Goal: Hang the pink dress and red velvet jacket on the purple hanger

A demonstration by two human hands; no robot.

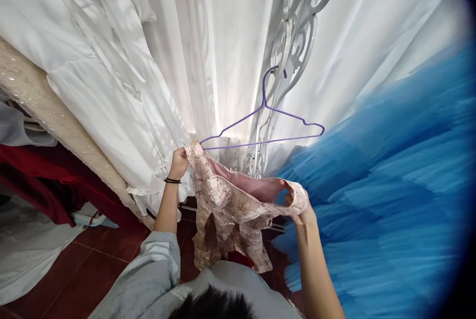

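A pink and gold brocade dress (238, 200) with a plain pink lining is stretched between my two hands. My left hand (179, 163) is closed on its left shoulder strap, beside the left end of a purple hanger (238, 123). That strap meets the hanger's end; whether it is looped over it I cannot tell. My right hand (305, 216) grips the other strap, lower down, with fingers showing through the armhole. The hanger's right end is bare, apart from the dress. Its hook is up against a white scrollwork metal stand (297, 46); the contact there is unclear.
White garments (122, 71) hang on the left, next to a beige sparkly fabric (67, 116) and dark red cloth (48, 180). A large blue tulle skirt (386, 200) fills the right. White curtains (230, 36) hang behind, above a red tiled floor (85, 264).
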